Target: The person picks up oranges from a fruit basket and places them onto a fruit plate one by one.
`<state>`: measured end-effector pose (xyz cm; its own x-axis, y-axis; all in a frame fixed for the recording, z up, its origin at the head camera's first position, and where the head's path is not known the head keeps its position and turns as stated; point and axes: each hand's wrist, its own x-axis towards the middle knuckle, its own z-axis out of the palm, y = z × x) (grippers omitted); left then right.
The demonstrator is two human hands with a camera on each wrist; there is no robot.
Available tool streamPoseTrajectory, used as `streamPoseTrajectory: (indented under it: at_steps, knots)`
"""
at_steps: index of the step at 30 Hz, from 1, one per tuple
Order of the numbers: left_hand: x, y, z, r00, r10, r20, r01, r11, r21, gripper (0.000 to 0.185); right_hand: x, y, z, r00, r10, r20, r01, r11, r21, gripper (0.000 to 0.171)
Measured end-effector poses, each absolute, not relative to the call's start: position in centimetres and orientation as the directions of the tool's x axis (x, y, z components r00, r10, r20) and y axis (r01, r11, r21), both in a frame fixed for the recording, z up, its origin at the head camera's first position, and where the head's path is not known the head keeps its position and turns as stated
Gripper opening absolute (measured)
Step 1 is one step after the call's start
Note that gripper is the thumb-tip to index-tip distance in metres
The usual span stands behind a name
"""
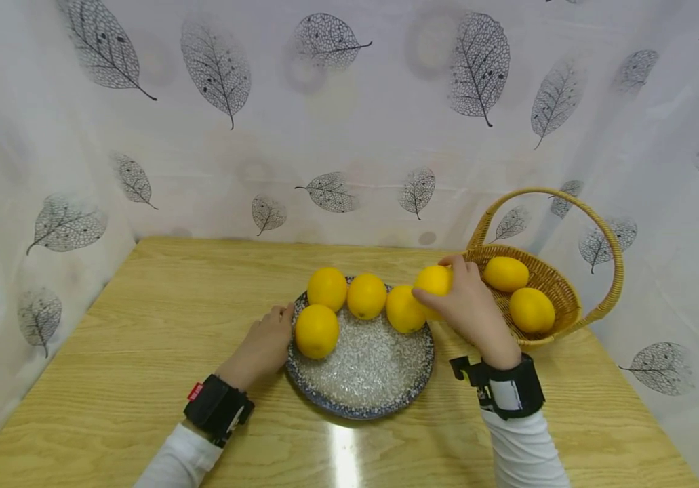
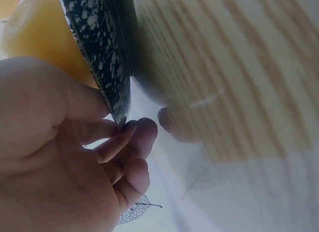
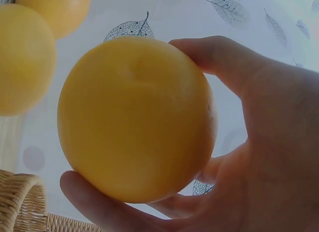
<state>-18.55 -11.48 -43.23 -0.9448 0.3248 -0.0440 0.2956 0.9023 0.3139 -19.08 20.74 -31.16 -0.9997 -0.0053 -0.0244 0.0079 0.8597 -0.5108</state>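
I see the left hand [image 1: 266, 342] pinching the rim of a round, speckled blue-and-grey plate [image 1: 370, 369], probably stiff and chippable. Rightward, the right hand [image 1: 474, 312] has thumb and fingers clamped around a smooth, round yellow fruit [image 1: 432, 279] at the plate's right edge. I judge it firm, middling-heavy, slightly slippery; I'd grip its widest part, short of the tan wicker basket [image 1: 552, 281].

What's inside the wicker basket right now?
The wicker basket holds at least two yellow fruits: a back fruit and a front fruit. The right hand, gripping another yellow fruit, hides part of the basket's left side; anything behind it cannot be seen.
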Motion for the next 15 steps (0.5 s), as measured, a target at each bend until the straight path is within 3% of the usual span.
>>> streamPoseTrajectory:
  at_steps: [15]
  knots:
    - [-18.6, -11.4, -43.1, -0.947, 0.318, -0.047, 0.288, 0.904, 0.315, 0.056, -18.7, 19.3, -31.4, -0.999, -0.043, -0.029, -0.021, 0.852, -0.524, 0.076]
